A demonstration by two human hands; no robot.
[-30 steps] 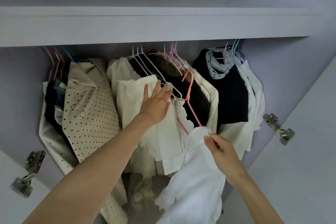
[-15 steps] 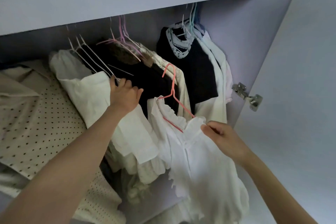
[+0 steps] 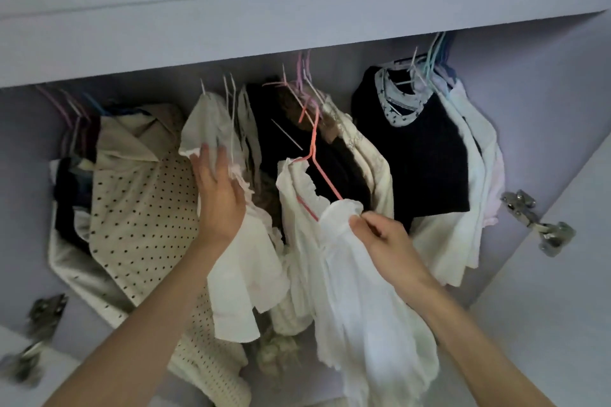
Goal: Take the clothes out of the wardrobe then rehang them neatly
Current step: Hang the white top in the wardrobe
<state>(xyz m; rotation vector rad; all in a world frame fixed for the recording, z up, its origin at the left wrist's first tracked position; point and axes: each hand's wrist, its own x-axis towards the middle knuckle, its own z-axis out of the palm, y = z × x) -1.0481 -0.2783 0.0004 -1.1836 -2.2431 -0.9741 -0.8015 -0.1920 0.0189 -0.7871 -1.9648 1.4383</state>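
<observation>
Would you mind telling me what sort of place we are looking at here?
Most likely the inside of a home wardrobe: clothes such as a dotted top and a dark top hang on wire hangers under a shelf, with a door hinge at the side.

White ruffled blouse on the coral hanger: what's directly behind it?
Behind the white ruffled blouse on the coral hanger hangs a black garment, with a cream top beside it. Their lower parts are covered by the blouse.
</observation>
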